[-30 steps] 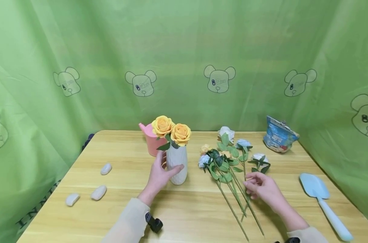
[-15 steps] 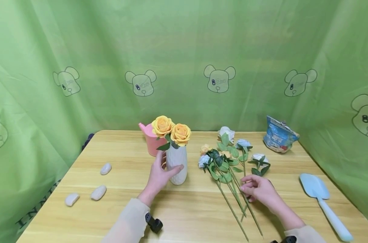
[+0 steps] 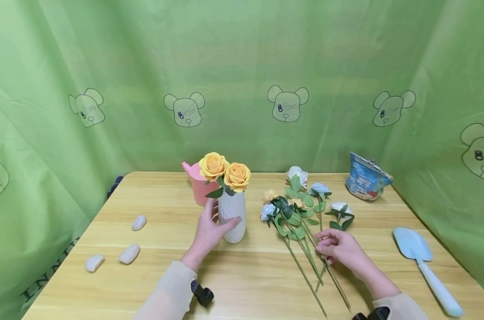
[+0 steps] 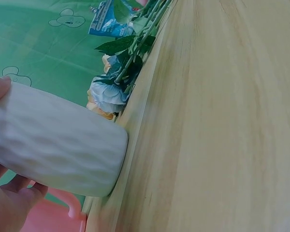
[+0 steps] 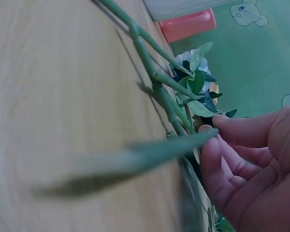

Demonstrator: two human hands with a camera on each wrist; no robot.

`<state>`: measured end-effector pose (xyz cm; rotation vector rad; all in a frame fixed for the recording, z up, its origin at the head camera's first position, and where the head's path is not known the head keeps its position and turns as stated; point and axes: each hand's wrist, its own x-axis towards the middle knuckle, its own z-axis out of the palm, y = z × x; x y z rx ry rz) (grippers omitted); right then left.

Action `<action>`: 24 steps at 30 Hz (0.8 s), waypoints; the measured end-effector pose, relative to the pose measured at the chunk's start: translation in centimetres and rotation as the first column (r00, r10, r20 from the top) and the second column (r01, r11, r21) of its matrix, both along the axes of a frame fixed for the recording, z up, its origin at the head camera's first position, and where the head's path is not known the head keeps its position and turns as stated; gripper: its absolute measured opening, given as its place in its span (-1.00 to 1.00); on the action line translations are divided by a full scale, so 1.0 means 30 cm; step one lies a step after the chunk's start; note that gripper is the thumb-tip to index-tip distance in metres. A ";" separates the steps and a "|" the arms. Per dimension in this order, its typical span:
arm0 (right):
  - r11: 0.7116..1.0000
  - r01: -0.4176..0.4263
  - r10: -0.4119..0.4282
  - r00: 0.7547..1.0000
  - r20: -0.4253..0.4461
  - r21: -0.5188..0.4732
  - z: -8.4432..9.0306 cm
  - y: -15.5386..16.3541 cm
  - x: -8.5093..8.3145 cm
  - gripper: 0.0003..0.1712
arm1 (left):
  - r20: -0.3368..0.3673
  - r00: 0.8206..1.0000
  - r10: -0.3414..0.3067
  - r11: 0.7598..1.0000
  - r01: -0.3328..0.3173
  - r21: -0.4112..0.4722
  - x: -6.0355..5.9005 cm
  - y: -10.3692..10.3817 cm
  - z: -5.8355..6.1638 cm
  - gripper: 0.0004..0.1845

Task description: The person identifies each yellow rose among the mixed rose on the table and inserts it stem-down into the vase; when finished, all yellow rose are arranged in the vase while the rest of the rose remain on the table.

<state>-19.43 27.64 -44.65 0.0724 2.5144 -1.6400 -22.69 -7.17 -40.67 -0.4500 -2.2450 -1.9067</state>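
Note:
My left hand (image 3: 208,229) grips a white textured vase (image 3: 235,205), thumb in front and fingers round its left side. Two yellow-orange artificial roses (image 3: 237,178) stand upright in the vase. In the left wrist view, the base of the vase is close to the tabletop. On the right, my right hand (image 3: 343,253) pinches a green stem (image 5: 176,146) between thumb and fingertips, beside a pile of artificial flowers. White, blue and pale orange blooms lie in that pile with green leaves (image 3: 295,218). Which bloom belongs to the pinched stem, I cannot tell.
Behind the vase stands a pink watering can (image 3: 201,189). Several pale stones, one of them a rounded stone (image 3: 130,254), lie at the left. A blue snack bag (image 3: 367,178) stands back right, and a light blue trowel (image 3: 414,244) lies near the right edge. Green curtains surround the table.
My right hand has shifted slightly left and down along the stems, and the pinched stem's lower end has moved a little. The left hand and the vase have stayed in place.

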 end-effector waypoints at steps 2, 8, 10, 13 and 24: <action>1.000 0.003 -0.003 1.000 -0.005 -0.029 0.007 0.007 0.002 -0.51 | 0.006 1.000 0.001 1.000 -0.001 -0.003 0.000 -0.001 0.001 -0.28; 1.000 0.021 -0.021 0.999 -0.049 -0.015 0.031 0.015 0.014 -0.46 | 0.010 1.000 0.002 1.000 -0.002 -0.008 0.000 -0.001 -0.001 -0.29; 1.000 0.022 -0.023 0.997 -0.068 -0.015 0.036 0.019 0.015 -0.45 | 0.007 1.000 0.003 1.000 -0.003 -0.009 -0.001 -0.001 -0.003 -0.29; 1.000 0.023 -0.025 0.995 -0.095 -0.020 0.044 0.027 0.014 -0.45 | 0.005 1.000 0.003 1.000 -0.003 -0.008 -0.002 -0.002 -0.007 -0.29; 1.000 -0.016 0.013 0.975 -0.223 -0.013 0.149 0.018 -0.015 -0.47 | 0.002 1.000 -0.002 1.000 0.002 -0.015 0.000 -0.002 -0.004 -0.27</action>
